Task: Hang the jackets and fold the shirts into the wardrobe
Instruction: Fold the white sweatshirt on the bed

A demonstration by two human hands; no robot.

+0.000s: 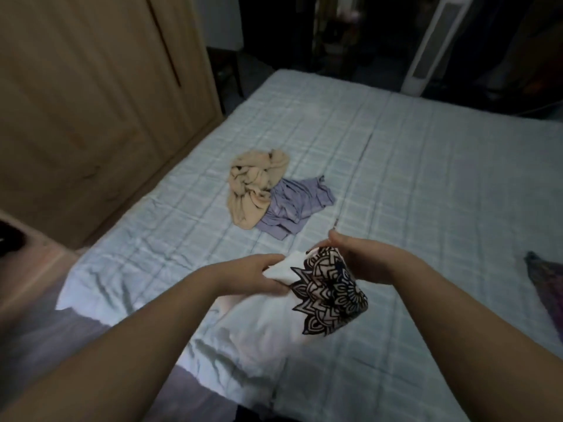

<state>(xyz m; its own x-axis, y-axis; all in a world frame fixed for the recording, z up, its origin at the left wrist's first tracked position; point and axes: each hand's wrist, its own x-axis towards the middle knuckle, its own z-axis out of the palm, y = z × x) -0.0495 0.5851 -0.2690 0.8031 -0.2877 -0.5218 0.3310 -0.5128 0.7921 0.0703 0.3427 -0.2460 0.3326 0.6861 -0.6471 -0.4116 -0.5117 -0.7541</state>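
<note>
Two hands work over a bed (426,153) with a pale checked cover, beside a wooden wardrobe (91,102). Our left hand (253,274) pinches the white shirt (304,303) with the black mandala print; our right hand (356,257) grips its top edge. A beige garment (253,190) and a lilac one (292,205) lie crumpled, touching. A white tower fan (432,44) stands beyond. At the right edge, a dark patterned cloth (548,284) is cut off.
</note>
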